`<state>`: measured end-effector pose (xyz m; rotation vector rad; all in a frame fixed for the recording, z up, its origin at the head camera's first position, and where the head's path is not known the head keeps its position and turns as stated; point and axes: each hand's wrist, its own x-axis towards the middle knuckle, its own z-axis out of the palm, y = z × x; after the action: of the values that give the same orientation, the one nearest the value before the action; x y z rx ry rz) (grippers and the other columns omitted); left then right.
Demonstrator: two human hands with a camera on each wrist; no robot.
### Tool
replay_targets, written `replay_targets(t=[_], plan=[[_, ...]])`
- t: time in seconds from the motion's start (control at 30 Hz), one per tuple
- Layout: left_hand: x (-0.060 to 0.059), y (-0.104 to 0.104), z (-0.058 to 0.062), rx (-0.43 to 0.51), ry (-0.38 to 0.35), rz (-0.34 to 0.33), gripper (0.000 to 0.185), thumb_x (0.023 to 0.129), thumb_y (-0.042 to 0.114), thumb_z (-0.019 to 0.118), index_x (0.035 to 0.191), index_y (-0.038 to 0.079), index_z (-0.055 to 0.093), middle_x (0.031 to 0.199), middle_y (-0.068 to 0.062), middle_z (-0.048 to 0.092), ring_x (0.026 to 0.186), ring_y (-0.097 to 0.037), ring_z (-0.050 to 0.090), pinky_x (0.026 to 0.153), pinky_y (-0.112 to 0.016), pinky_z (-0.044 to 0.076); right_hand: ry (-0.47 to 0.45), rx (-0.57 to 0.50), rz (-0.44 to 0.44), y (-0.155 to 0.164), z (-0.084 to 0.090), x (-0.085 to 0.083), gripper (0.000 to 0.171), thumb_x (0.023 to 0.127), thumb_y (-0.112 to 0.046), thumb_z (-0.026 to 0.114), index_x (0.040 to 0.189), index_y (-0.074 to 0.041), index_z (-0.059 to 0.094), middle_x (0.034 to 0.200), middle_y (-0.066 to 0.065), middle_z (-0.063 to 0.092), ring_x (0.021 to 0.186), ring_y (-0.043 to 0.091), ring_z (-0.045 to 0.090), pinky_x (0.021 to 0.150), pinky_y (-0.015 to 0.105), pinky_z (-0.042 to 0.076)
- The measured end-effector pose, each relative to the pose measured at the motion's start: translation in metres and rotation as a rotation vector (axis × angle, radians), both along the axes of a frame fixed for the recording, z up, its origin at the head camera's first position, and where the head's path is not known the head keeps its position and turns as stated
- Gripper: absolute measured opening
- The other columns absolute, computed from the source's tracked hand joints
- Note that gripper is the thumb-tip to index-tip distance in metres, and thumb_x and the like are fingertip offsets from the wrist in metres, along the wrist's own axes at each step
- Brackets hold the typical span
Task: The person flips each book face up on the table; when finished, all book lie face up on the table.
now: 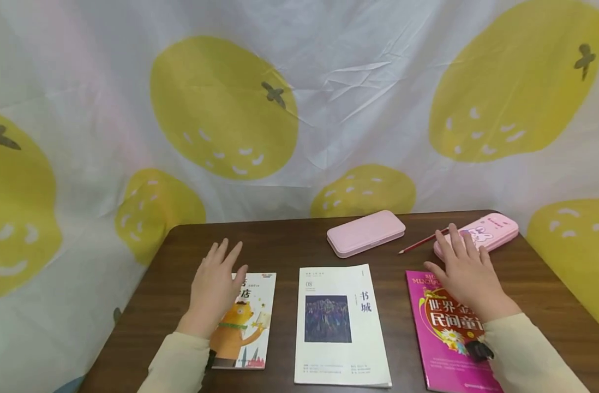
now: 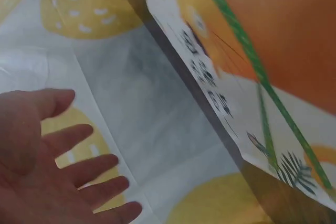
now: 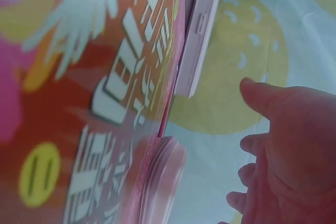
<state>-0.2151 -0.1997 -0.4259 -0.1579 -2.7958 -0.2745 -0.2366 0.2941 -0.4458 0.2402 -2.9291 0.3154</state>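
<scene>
In the head view my left hand (image 1: 213, 289) hovers above a white book with an orange bear (image 1: 252, 322), its fingers spread. The left wrist view shows that hand (image 2: 68, 161) apart from the book (image 2: 294, 40). On the other side my right hand (image 1: 468, 273), fingers extended, is over a magenta book (image 1: 439, 360); the hand covers part of its cover. The right wrist view has the hand (image 3: 283, 145) holding nothing, away from the book (image 3: 121, 40). Between the hands lies a white magazine (image 1: 370, 349) with a dark picture.
Behind the books a plain pink pencil case (image 1: 365, 232) lies on the dark wooden table (image 1: 181, 245). A red pencil (image 1: 419, 243) lies beside a printed pink pencil case (image 1: 498, 226) at the back right. A lemon-patterned curtain (image 1: 319, 109) hangs along the table's far edge.
</scene>
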Motion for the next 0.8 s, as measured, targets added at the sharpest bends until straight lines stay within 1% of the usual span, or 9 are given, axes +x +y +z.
replay_targets(t=[0.13,0.2,0.3,0.4,0.47,0.67,0.8], plan=[[-0.001,-0.010,-0.001,-0.038,-0.030,0.019,0.063,0.095,0.049,0.049,0.150,0.025,0.030,0.159,-0.010,0.019,0.148,-0.036,0.009,0.114,-0.061,0.012,-0.003,-0.021,-0.006,-0.005,0.000,-0.001,0.079,0.096,-0.058,0.037,0.154,-0.013,0.009,0.160,0.021,-0.003,0.144,0.047,-0.008,0.107,0.071,-0.004],[-0.001,-0.013,0.000,-0.042,-0.045,0.028,0.065,0.096,0.054,0.044,0.152,0.028,0.024,0.161,-0.009,0.014,0.149,-0.035,0.002,0.114,-0.063,0.006,-0.002,-0.026,-0.004,-0.008,0.000,-0.003,0.079,0.096,-0.059,0.035,0.154,-0.012,0.009,0.160,0.021,-0.001,0.144,0.045,-0.011,0.108,0.070,-0.007],[0.000,-0.017,-0.003,-0.047,-0.061,0.037,0.068,0.096,0.061,0.034,0.153,0.029,0.017,0.162,-0.008,0.008,0.149,-0.035,-0.004,0.114,-0.063,0.001,-0.009,-0.021,0.003,-0.012,-0.001,-0.007,0.080,0.095,-0.061,0.034,0.154,-0.010,0.013,0.160,0.021,0.004,0.145,0.043,-0.012,0.108,0.069,-0.009],[0.000,-0.019,-0.007,-0.043,-0.072,0.046,0.071,0.094,0.067,0.026,0.153,0.029,0.014,0.162,-0.007,0.004,0.149,-0.033,-0.006,0.114,-0.063,0.000,-0.025,-0.001,0.010,-0.015,-0.004,-0.009,0.080,0.095,-0.062,0.032,0.153,-0.009,0.015,0.159,0.021,0.006,0.145,0.043,-0.013,0.108,0.069,-0.009],[0.000,-0.019,-0.011,-0.034,-0.076,0.043,0.072,0.094,0.068,0.023,0.154,0.029,0.013,0.162,-0.006,0.002,0.149,-0.033,-0.007,0.114,-0.062,-0.001,-0.035,0.010,0.012,-0.015,-0.004,-0.009,0.079,0.096,-0.061,0.032,0.153,-0.009,0.015,0.160,0.021,0.005,0.144,0.043,-0.015,0.108,0.069,-0.008],[-0.004,-0.015,-0.017,-0.028,-0.081,0.035,0.072,0.093,0.069,0.023,0.153,0.031,0.010,0.162,-0.003,-0.002,0.149,-0.030,-0.011,0.115,-0.061,-0.001,-0.036,0.016,0.012,-0.016,-0.004,-0.006,0.079,0.096,-0.061,0.031,0.153,-0.009,0.015,0.160,0.021,0.002,0.144,0.042,-0.016,0.110,0.067,-0.009],[-0.005,-0.013,-0.018,-0.036,-0.084,0.034,0.073,0.093,0.069,0.023,0.153,0.031,0.009,0.162,-0.003,-0.003,0.149,-0.030,-0.011,0.115,-0.060,-0.001,-0.039,0.013,0.016,-0.016,-0.006,-0.007,0.079,0.096,-0.061,0.030,0.153,-0.009,0.013,0.160,0.021,0.000,0.144,0.042,-0.017,0.110,0.066,-0.010]])
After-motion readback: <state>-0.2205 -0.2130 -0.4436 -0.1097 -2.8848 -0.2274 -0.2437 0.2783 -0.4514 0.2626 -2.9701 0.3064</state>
